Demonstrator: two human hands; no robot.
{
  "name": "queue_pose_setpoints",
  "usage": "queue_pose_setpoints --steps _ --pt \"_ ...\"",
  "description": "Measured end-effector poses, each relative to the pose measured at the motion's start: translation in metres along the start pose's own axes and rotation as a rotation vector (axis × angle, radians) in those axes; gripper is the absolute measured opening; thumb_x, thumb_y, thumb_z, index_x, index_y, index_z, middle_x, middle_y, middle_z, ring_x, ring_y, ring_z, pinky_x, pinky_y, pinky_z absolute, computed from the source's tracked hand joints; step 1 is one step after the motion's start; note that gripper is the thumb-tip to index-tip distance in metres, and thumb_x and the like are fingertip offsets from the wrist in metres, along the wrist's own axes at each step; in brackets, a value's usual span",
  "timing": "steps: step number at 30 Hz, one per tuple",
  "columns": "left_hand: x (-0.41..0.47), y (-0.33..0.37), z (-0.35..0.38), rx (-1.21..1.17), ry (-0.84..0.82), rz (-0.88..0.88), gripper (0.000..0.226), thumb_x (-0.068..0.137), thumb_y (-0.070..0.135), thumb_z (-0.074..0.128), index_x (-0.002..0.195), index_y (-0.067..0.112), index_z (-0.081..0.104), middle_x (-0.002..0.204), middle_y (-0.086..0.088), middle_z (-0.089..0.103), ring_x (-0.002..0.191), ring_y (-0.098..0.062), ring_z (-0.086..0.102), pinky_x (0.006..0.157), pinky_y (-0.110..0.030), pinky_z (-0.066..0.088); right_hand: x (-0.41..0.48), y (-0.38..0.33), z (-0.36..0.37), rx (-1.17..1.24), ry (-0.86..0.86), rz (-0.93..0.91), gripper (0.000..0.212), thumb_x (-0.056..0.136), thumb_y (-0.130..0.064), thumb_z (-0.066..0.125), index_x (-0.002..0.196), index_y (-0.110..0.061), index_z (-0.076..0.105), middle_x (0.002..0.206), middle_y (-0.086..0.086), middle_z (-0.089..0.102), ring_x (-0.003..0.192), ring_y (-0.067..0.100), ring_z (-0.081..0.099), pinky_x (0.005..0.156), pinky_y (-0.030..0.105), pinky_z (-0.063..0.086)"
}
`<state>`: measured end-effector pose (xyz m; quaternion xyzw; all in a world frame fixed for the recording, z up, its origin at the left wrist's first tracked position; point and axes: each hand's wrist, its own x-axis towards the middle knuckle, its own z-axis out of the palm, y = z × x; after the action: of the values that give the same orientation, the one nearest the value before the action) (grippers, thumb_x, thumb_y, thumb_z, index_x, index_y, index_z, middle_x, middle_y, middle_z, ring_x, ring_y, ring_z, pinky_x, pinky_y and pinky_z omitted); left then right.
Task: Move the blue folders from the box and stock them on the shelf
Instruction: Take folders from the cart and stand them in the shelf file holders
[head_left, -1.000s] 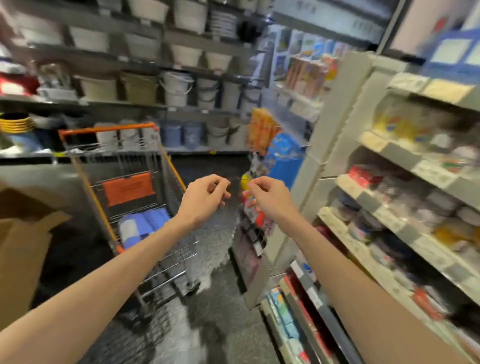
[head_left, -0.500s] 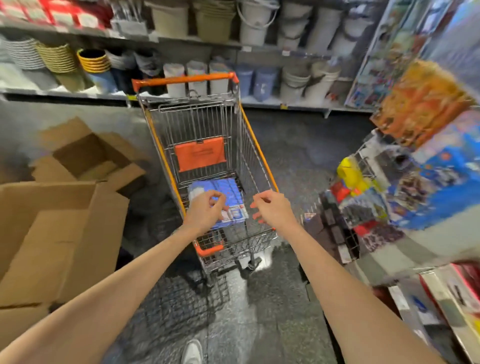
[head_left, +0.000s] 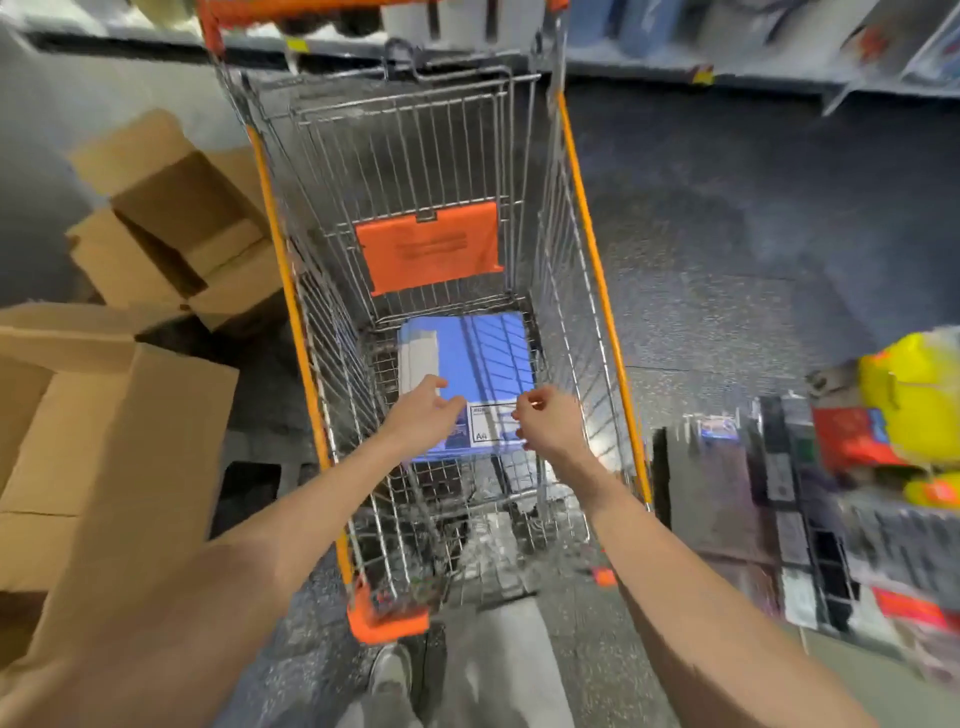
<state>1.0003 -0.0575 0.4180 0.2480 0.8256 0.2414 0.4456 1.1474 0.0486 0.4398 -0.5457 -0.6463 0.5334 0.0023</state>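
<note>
A second ago the person stood facing the stocked racks on the right with both hands up and nothing in them. They have since swung round to the silver wire shopping trolley with orange rails (head_left: 592, 249), and both arms now reach down into its basket.

The stack of flat blue folders with a white label (head_left: 488, 358) lies on the trolley floor below the orange plastic seat flap (head_left: 428, 247); no box surrounds it. The left hand (head_left: 423, 415) hangs over the stack's near left corner with its fingers spread and released. The right hand (head_left: 545, 421) hovers by the label, fingers loosely curled round nothing. I cannot tell whether either touches the top folder yet.

It looks like a trip back for another folder. Brown cardboard boxes (head_left: 104, 415) stand open to the left.
</note>
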Motion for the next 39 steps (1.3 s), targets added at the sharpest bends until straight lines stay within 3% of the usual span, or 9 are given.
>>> queue_pose_setpoints --steps 4,10,15,19,21,23,25,29,39 --pt "0.056 -0.013 0.018 -0.033 0.026 -0.128 0.054 0.102 0.043 0.051 0.147 0.015 0.04 0.146 -0.01 0.051 0.116 -0.031 0.061 0.096 -0.037 0.049 0.057 0.015 0.016 -0.025 -0.053 0.083 0.023 0.099 -0.022 0.051 0.107 -0.006 0.066 0.098 0.012 0.072 0.089 0.032 0.069 0.084 0.047 0.058" --pt "0.128 -0.058 0.042 -0.064 0.09 -0.312 0.055 0.102 0.032 0.056 0.149 0.009 0.038 0.131 -0.014 0.059 0.084 -0.022 0.059 0.072 -0.026 0.045 0.142 0.05 0.047 -0.069 -0.213 0.183 0.025 0.105 -0.024 0.046 0.114 -0.007 0.062 0.097 0.002 0.066 0.079 0.016 0.061 0.063 0.015 0.046" --pt "0.184 -0.106 0.062 -0.171 0.162 -0.452 0.061 0.097 0.04 0.061 0.149 0.016 0.039 0.144 -0.008 0.047 0.122 -0.029 0.056 0.108 -0.041 0.045 0.188 0.076 0.086 -0.101 -0.337 0.195 0.05 0.106 -0.035 0.039 0.148 -0.008 0.036 0.134 0.013 0.057 0.112 0.025 0.055 0.103 0.038 0.043" --pt "0.196 -0.098 0.068 -0.44 0.201 -0.599 0.05 0.097 0.041 0.057 0.14 0.02 0.043 0.102 -0.005 0.062 0.087 -0.027 0.058 0.078 -0.035 0.046 0.208 0.092 0.102 -0.148 -0.314 0.237 0.064 0.098 -0.059 0.037 0.147 -0.019 0.04 0.141 0.01 0.052 0.128 0.027 0.051 0.113 0.043 0.038" --pt "0.198 -0.089 0.074 -0.44 0.237 -0.599 0.06 0.093 0.047 0.057 0.141 0.013 0.044 0.117 -0.013 0.065 0.103 -0.035 0.064 0.084 -0.043 0.051 0.217 0.101 0.106 -0.16 -0.336 0.294 0.069 0.094 -0.069 0.033 0.146 -0.025 0.039 0.132 0.006 0.053 0.097 0.019 0.06 0.087 0.032 0.058" --pt "0.194 -0.086 0.078 -0.297 0.277 -0.551 0.063 0.096 0.044 0.058 0.145 0.007 0.041 0.127 -0.016 0.065 0.11 -0.037 0.065 0.089 -0.045 0.052 0.218 0.102 0.106 -0.221 -0.352 0.335 0.067 0.099 -0.061 0.033 0.151 -0.02 0.032 0.107 0.001 0.038 0.062 0.01 0.054 0.041 0.011 0.045" --pt "0.194 -0.088 0.08 -0.211 0.307 -0.546 0.056 0.1 0.04 0.054 0.142 0.004 0.043 0.125 -0.014 0.065 0.107 -0.033 0.065 0.08 -0.038 0.053 0.22 0.103 0.108 -0.269 -0.354 0.333 0.069 0.098 -0.061 0.034 0.149 -0.016 0.036 0.105 0.003 0.031 0.052 0.012 0.051 0.032 0.009 0.035" --pt "0.202 -0.09 0.074 -0.114 0.325 -0.502 0.061 0.095 0.049 0.05 0.132 0.0 0.047 0.127 -0.018 0.059 0.112 -0.032 0.061 0.085 -0.043 0.057 0.226 0.111 0.118 -0.237 -0.34 0.357 0.121 0.06 -0.102 0.014 0.145 -0.018 0.038 0.099 0.01 0.026 0.069 0.026 0.044 0.044 0.02 0.044" --pt "0.212 -0.11 0.062 -0.272 0.35 -0.533 0.055 0.1 0.049 0.049 0.134 0.006 0.048 0.113 -0.01 0.063 0.092 -0.019 0.06 0.081 -0.031 0.052 0.239 0.112 0.115 -0.33 -0.344 0.341 0.118 0.064 -0.099 0.005 0.143 -0.02 0.042 0.131 0.022 0.057 0.115 0.037 0.062 0.093 0.049 0.055"
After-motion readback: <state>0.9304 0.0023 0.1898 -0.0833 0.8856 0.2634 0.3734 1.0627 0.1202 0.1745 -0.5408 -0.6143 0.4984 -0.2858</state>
